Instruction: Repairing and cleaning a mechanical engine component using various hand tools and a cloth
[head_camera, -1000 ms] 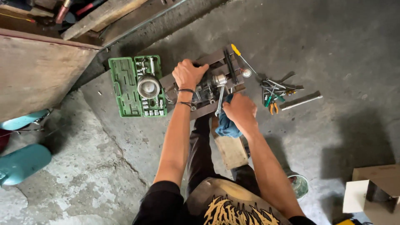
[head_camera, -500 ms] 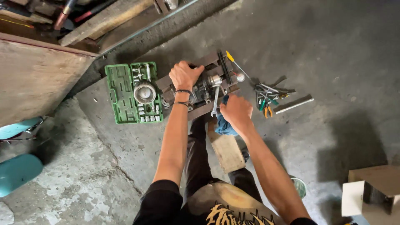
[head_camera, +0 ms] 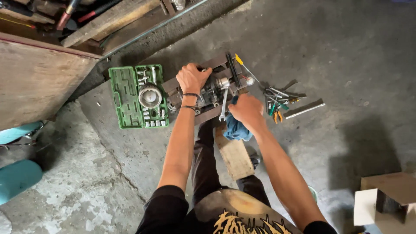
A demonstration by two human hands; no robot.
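Centrally, the left hand [head_camera: 192,78] is clamped on the engine [head_camera: 213,89] while the right hand [head_camera: 247,112], closed around a blue rag [head_camera: 236,129], sits beside the wrench [head_camera: 223,102].

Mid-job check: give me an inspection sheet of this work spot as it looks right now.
Surface: bare concrete floor, stained.
Job's things: metal machine part on the floor; wrench standing on it; blue rag.
Clutter: open green socket case with a round finned part on it; loose hand tools; wood block.
Hands: left hand grips the machine part; right hand holds the rag by the wrench.
Cables: nothing seen.
Surroundings: wooden board, cardboard box.
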